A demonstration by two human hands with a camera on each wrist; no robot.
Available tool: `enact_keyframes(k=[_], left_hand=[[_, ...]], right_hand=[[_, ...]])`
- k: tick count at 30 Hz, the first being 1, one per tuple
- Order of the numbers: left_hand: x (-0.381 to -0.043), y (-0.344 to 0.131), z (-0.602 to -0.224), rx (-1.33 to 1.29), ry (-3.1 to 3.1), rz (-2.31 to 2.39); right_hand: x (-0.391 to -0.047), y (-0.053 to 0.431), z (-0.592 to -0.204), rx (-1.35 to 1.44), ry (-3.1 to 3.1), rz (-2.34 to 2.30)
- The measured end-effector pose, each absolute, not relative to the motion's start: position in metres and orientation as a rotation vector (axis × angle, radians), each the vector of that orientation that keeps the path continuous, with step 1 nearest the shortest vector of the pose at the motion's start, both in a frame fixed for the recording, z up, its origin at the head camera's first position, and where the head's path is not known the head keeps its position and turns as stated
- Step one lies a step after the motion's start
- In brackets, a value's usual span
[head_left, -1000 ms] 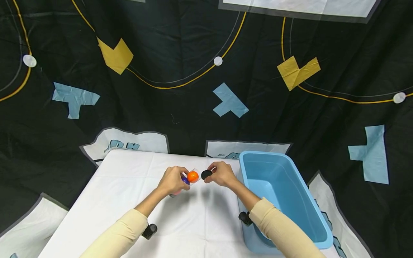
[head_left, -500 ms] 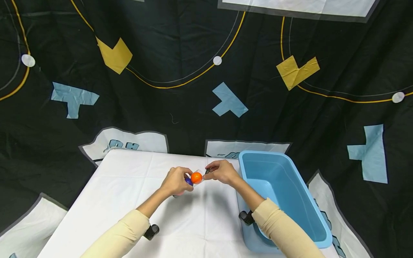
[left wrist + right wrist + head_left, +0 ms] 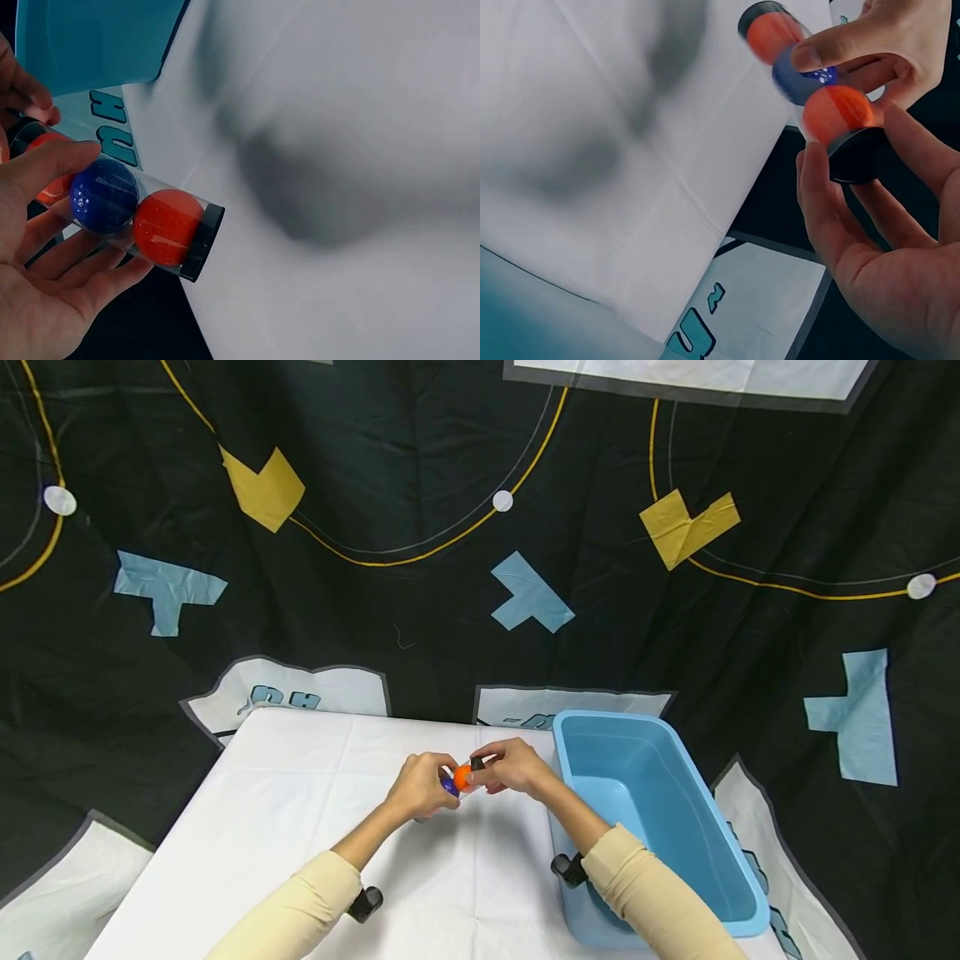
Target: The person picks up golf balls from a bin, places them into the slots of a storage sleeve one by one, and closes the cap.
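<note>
My left hand [image 3: 422,783] grips a clear tube [image 3: 135,238] around its middle, held tilted over the white table. Inside sit a blue ball [image 3: 105,196] between two orange balls, one orange ball [image 3: 169,227] at the left end and another orange ball [image 3: 836,114] at the right. A black cap [image 3: 202,244] closes the left end. At the other end, my right hand [image 3: 513,766] holds a second black cap [image 3: 857,155] between thumb and fingers, right at the tube's mouth. In the head view, the fingers partly cover the tube.
A light blue plastic bin [image 3: 615,727] stands on the right of the white-covered table [image 3: 300,827], under my right forearm. Behind the table hangs a black cloth [image 3: 420,635] with yellow and blue tape shapes. A small black device [image 3: 365,904] shows beside each forearm.
Earlier the right hand held the black cap apart from the tube. The cap has come onto the tube's end, now turned edge-on, and the left hand with the tube has moved slightly right.
</note>
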State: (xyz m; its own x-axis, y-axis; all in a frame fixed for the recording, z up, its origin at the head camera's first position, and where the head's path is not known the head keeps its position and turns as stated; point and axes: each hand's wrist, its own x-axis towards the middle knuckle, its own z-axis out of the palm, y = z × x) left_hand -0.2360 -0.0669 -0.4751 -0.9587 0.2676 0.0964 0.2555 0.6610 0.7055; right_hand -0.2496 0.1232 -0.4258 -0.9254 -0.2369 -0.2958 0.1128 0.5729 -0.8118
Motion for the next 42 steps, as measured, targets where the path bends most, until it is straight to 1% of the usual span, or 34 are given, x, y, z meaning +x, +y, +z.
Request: enact_keyframes(k=[9,20,26,31,38,42], left_hand=[[-0.234,-0.060,-0.494,0.429,2.831,1.224],[-0.232,-0.059,-0.514,0.430,2.834,1.273],[-0.231,-0.059,-0.519,0.423,2.829,1.263],[-0.230,-0.058,-0.518,0.388,2.824,1.260],[-0.228,-0.058,-0.519,0.298,2.788,1.256],[-0.228,-0.059,-0.521,0.310,2.781,1.263]], right_hand=[[-0.248,0.122,-0.431,-0.126,2.538,-1.112],[-0.249,0.116,-0.447,-0.105,2.590,-1.050],[-0.247,0.116,-0.450,-0.101,2.595,-1.029],[-0.247,0.118,-0.446,-0.100,2.523,-1.065],[-0.249,0.124,-0.445,-0.016,2.423,-1.186],[-0.249,0.125,-0.446,0.031,2.423,-1.237]])
